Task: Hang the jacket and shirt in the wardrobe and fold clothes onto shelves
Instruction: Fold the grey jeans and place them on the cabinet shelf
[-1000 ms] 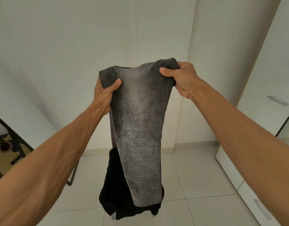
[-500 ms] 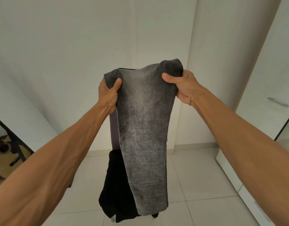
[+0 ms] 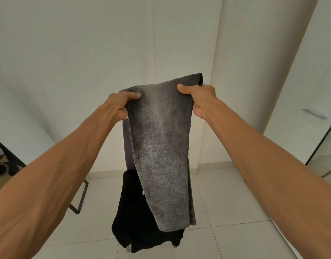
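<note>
Left hand [image 3: 117, 105]: clenched on the top left corner of the grey trousers [image 3: 161, 156], with the thumb across the near face and the fingers curled behind.
Right hand [image 3: 198, 99]: clenched on the top right edge, thumb in front, held a little higher than the left.
Grey trousers: held in the air between the two hands. They appear doubled leg on leg and hang straight down, with the hem low in front of the chair [image 3: 127, 146].
Feel: likely a washed denim, soft but with some body and moderately heavy. The rough weave should not slip in a pinch, and nothing about it is fragile.
Where to hold: the two top corners, as now, keep the panel flat. For the next fold, a hand at mid-length would probably bring the hem up evenly, though the layers could slide apart if only one is pinched.
Chair: just behind the trousers, carrying a black garment [image 3: 138, 221] draped over its seat edge.
Floor [image 3: 226, 202]: pale tiles under the chair.
Wardrobe door [image 3: 301, 90]: at the right, shut, with its handle [image 3: 314, 114] well apart from the hands.
</note>
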